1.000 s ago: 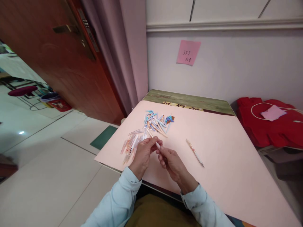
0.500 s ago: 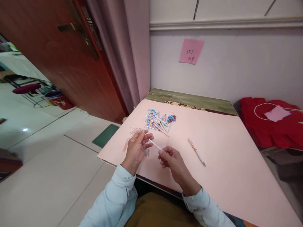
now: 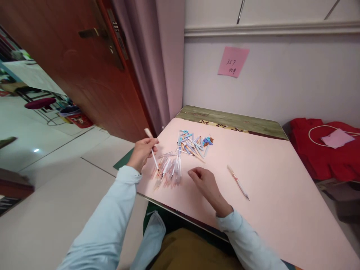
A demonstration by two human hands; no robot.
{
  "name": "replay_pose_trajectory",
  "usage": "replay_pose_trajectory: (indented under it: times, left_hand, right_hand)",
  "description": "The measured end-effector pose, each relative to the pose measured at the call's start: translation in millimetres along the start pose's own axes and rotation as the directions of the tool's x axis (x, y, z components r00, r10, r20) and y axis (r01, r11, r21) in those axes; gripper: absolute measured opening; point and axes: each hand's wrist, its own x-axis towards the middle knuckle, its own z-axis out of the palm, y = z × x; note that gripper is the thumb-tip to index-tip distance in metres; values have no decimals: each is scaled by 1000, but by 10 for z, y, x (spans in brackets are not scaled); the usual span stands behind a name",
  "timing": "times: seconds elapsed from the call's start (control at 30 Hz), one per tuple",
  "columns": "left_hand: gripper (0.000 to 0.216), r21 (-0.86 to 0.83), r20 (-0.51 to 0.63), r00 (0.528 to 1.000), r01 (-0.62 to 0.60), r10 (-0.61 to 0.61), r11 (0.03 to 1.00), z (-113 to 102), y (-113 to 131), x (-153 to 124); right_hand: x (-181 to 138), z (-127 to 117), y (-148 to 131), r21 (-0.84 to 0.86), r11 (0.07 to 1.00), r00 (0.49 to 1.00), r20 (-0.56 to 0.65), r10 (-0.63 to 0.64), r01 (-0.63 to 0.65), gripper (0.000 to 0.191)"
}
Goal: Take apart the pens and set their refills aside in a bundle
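My left hand [image 3: 143, 152], at the table's left edge, pinches a slim white pen refill [image 3: 154, 161] with a dark tip pointing down. A beige pen part [image 3: 148, 132] sticks up above the fingers, in line with the refill. Below the hand lies a loose pile of clear pen barrels and white refills [image 3: 168, 170]. To the right of that pile my right hand [image 3: 206, 183] hovers low over the table with curled fingers; nothing shows between thumb and forefinger. Behind are blue and beige pen parts [image 3: 191, 144] in a heap, beside small blue and brown pieces [image 3: 208, 141].
An assembled pen [image 3: 238, 183] lies on the pink-covered table [image 3: 270, 195], right of my right hand. Red cloth [image 3: 323, 150] with a pink paper and white cord is beyond the right edge. A wooden door [image 3: 112, 86] and curtain [image 3: 165, 63] stand at the left.
My left hand has moved left from the middle and now holds the white refill upright, which my right hand held before. The right hand's fingers have closed. The pile beneath is uncovered.
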Motion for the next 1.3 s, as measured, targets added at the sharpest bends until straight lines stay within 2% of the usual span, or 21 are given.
replay_pose_trajectory:
  times: [0.1, 0.23, 0.3, 0.4, 0.47, 0.53, 0.57, 0.63, 0.7, 0.73, 0.8, 0.83, 0.9, 1.0, 1.1, 1.17, 1.23, 1.27, 1.3]
  left_hand:
    - [18, 114, 69, 993, 83, -91, 990, 199, -124, 114]
    - [20, 121, 93, 986, 130, -141, 984, 417, -299, 195]
    - [22, 107, 102, 982, 147, -158, 983, 444, -350, 212]
    - [23, 95, 97, 984, 138, -147, 986, 370, -376, 185]
    - [26, 131, 59, 990, 120, -129, 984, 257, -369, 116]
    - [30, 297, 34, 995, 75, -90, 952, 128, -354, 5]
    - [32, 465, 59, 997, 14, -47, 885, 71, -346, -62]
    - [37, 736, 155, 988, -126, 15, 666, -8, -330, -203]
    - [38, 846, 237, 971, -223, 33, 484, -29, -314, -323]
    - [37, 865, 264, 964, -248, 23, 436, -22, -305, -366]
    - [36, 879, 294, 956, -263, -17, 397, 10, -287, -415]
    - [36, 882, 300, 953, -262, -36, 392, 27, -279, -422]
    - [37, 885, 296, 954, -253, -52, 390, 50, -264, -415]
    - [40, 891, 287, 957, -253, -35, 376, 43, -234, -406]
    - [40, 877, 271, 961, -269, 52, 397, 29, -182, -464]
    - [38, 820, 243, 958, -285, 150, 495, 71, -156, -565]
    - [35, 671, 231, 953, -303, 198, 677, 191, -166, -721]
    - [33, 551, 248, 951, -294, 184, 781, 282, -188, -817]
    - [31, 411, 286, 949, -248, 134, 877, 388, -222, -920]
  right_hand:
    - [182, 239, -156, -74, 997, 1000, 16, -17, 18, 24]
    - [355, 488, -235, -135, 990, 999, 25, -26, 29, 22]
    - [384, 539, -219, -99, 995, 999, 48, -11, 16, 23]
    - [348, 506, -150, 2, 999, 997, 65, 33, -33, 22]
    - [280, 401, -78, 88, 992, 994, 81, 78, -85, 22]
    - [190, 222, 16, 156, 978, 988, 81, 129, -140, 27]
    - [143, 105, 71, 164, 974, 987, 64, 148, -157, 30]
    - [54, -176, 196, 118, 982, 989, 9, 147, -147, 36]
    - [-22, -489, 330, -71, 988, 983, -125, 131, -141, 39]
    - [-57, -642, 395, -218, 964, 975, -193, 108, -150, 39]
    - [-132, -907, 514, -483, 833, 936, -335, 109, -270, 38]
    - [-175, -1007, 566, -553, 770, 921, -371, 115, -319, 40]
    - [-271, -1133, 646, -654, 658, 914, -382, 139, -373, 42]
    - [-412, -1174, 709, -731, 553, 914, -363, 179, -399, 41]
    - [-485, -1154, 700, -736, 531, 906, -375, 196, -420, 38]
    - [-488, -1127, 648, -677, 592, 895, -394, 210, -437, 35]
    - [-473, -1051, 547, -472, 782, 896, -371, 244, -408, 35]
    - [-464, -982, 478, -292, 883, 907, -322, 272, -368, 36]
    - [-458, -891, 400, -31, 956, 933, -230, 278, -293, 38]
